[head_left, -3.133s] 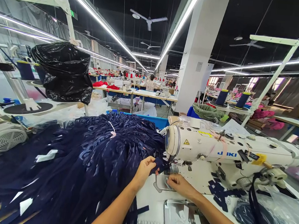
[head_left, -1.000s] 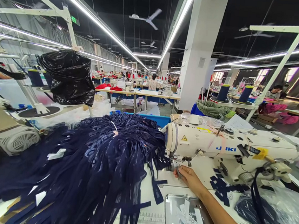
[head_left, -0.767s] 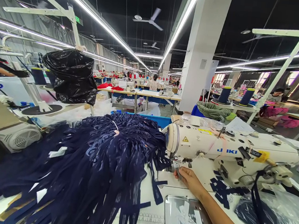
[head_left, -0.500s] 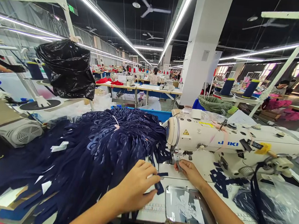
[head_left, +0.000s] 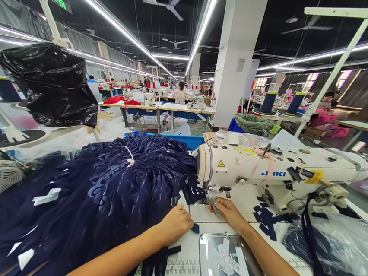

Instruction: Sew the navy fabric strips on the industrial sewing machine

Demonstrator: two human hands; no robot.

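Observation:
My left hand (head_left: pixel 175 225) is closed at the right edge of a large pile of navy garments (head_left: pixel 134 185), its fingers curled on the dark fabric, some of which hangs below it. Under the needle end of the white sewing machine (head_left: pixel 240 163), my right hand (head_left: pixel 225 211) pinches a small grey metallic object (head_left: pixel 214 202). Just in front of the machine lies a metal tray (head_left: pixel 203 261) with white labels (head_left: pixel 231 259) in it. A small navy strip (head_left: pixel 175 250) rests on the table between my left hand and the tray.
Short navy pieces (head_left: pixel 265 219) lie under the machine arm. Clear plastic bags (head_left: pixel 349 245) with dark straps are at the right. A black plastic bag (head_left: pixel 52 84) hangs at the left. Thread cones (head_left: pixel 268 102) stand behind the machine, and a person (head_left: pixel 180 93) sits further back.
My left hand has closed and moved down onto the fabric edge; before, its fingers were apart. My right hand stays by the needle area. The whole view has shifted to the right.

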